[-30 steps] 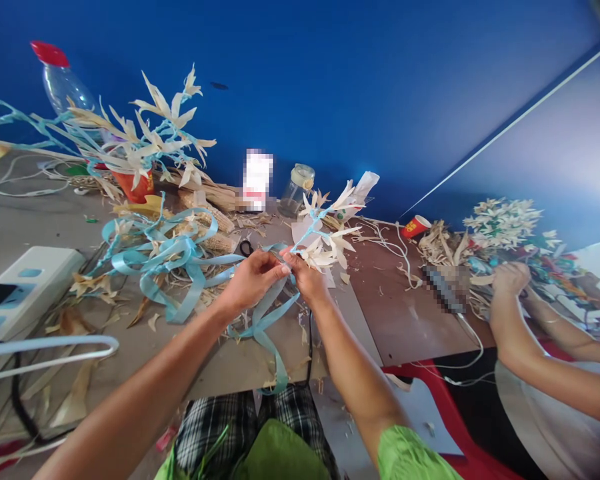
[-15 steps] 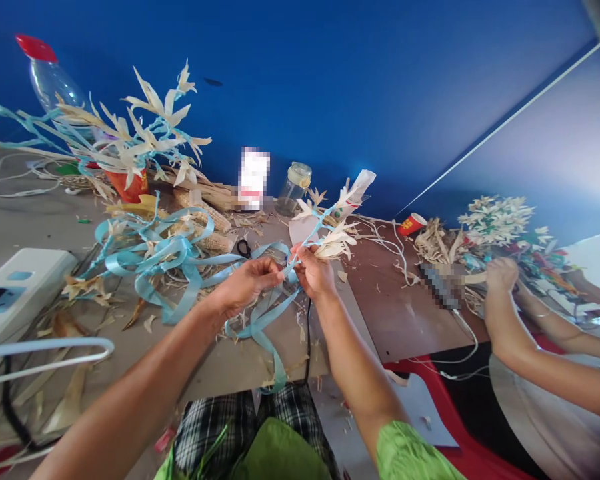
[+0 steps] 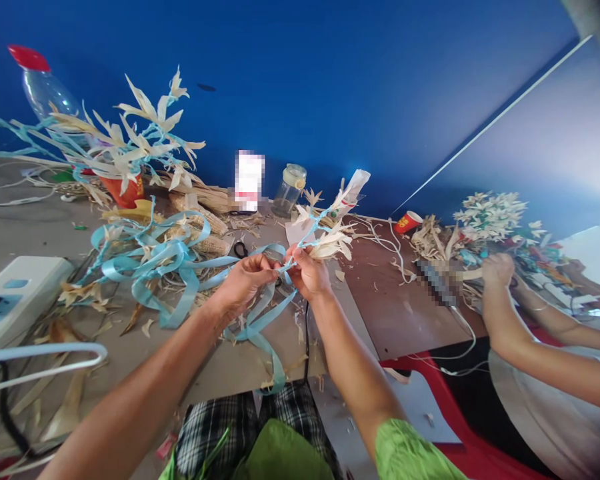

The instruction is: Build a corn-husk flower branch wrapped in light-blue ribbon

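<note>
Both hands meet over the table's front middle. Pinched in my left hand (image 3: 250,279) is light blue ribbon (image 3: 213,275), which runs from a loose tangle on the left. My right hand (image 3: 309,272) is closed round a stem of a corn husk flower spray (image 3: 335,240); blue ribbon is wound along this stem. Pale, pointed petals spread past the right fingers, away from me. Under the hands, a loop of ribbon hangs down over the table edge. My fingers hide the spot where ribbon and stem meet.
Left stand a white power strip (image 3: 30,283), a red cup (image 3: 125,190) of husk flowers and a clear bottle (image 3: 47,93). Corn cobs (image 3: 200,217), a blurred phone (image 3: 249,180) and a glass jar (image 3: 289,190) are behind. At right, a person's hands (image 3: 497,270) work near more husk flowers.
The view has shifted slightly. Both hands stay close together on the ribbon and stem; the left fingers have drawn a little nearer the right hand.
</note>
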The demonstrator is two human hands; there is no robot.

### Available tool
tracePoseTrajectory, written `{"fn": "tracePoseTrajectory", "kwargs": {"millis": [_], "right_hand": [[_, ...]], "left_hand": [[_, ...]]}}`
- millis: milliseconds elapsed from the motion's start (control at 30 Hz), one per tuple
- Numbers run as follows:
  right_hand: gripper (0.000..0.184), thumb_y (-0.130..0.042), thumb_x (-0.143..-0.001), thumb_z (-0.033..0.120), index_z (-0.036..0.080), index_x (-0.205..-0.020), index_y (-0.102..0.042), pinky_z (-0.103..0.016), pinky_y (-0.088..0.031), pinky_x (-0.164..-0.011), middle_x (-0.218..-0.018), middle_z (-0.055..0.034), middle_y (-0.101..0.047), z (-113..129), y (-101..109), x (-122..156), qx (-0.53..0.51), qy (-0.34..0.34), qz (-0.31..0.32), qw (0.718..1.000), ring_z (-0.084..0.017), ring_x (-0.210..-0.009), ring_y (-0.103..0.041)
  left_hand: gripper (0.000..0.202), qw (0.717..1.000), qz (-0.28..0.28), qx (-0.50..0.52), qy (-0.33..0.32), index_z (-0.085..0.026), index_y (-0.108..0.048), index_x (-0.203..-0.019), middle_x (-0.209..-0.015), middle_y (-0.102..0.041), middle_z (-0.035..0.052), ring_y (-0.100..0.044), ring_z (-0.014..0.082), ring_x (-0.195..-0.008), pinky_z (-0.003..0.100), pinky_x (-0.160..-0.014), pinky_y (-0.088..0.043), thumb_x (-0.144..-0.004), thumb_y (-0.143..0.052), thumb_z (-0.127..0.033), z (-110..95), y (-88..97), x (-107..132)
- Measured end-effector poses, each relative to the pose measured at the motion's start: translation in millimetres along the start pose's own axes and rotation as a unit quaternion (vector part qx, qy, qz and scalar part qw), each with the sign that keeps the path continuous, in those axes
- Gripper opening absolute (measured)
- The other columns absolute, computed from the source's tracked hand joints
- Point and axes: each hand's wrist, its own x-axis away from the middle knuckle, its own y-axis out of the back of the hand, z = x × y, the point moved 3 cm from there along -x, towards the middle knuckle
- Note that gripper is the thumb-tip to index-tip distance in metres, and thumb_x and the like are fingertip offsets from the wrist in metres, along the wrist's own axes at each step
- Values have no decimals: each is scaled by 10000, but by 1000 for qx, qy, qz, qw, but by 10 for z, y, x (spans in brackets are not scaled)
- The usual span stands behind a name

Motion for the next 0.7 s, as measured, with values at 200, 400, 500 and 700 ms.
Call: {"fn": "tracePoseTrajectory", "kwargs": {"millis": [200, 400, 500, 700], "right_hand": [[366, -749, -564, 518, 196, -595, -580, -229, -336, -460, -495, 62, -410, 1, 6, 28, 9, -12, 44, 999, -73, -460, -376], [413, -742, -521, 573, 205, -577, -561, -238, -322, -461, -493, 49, -431, -4, 14, 29, 15, -20, 55, 998, -89, -470, -398], [413, -736, -527, 571, 205, -579, -552, -235, -307, -458, -487, 51, -428, 1, 10, 31, 7, -24, 61, 998, -84, -463, -386], [396, -765, -518, 530, 186, -586, -581, -214, -305, -428, -480, 50, -475, 5, -36, 63, -5, -34, 59, 998, -68, -438, -390]], "left_hand": [[198, 998, 39, -10, 49, -148, -574, -607, -677, -626, 9, -543, 93, -607, 213, -566, -380, -611, -758, -218, -34, 84, 4], [228, 990, 64, -26, 122, -134, -591, -622, -571, -586, 1, -532, 92, -531, 213, -519, -381, -593, -790, -241, 0, 93, 15], [285, 983, 86, -13, 160, -127, -574, -639, -563, -570, -2, -533, 96, -510, 229, -523, -408, -577, -809, -275, 71, 56, 19], [357, 986, 113, 6, 121, -168, -499, -741, -674, -556, -37, -534, 83, -563, 235, -576, -423, -576, -811, -219, 102, -8, 36]]}}
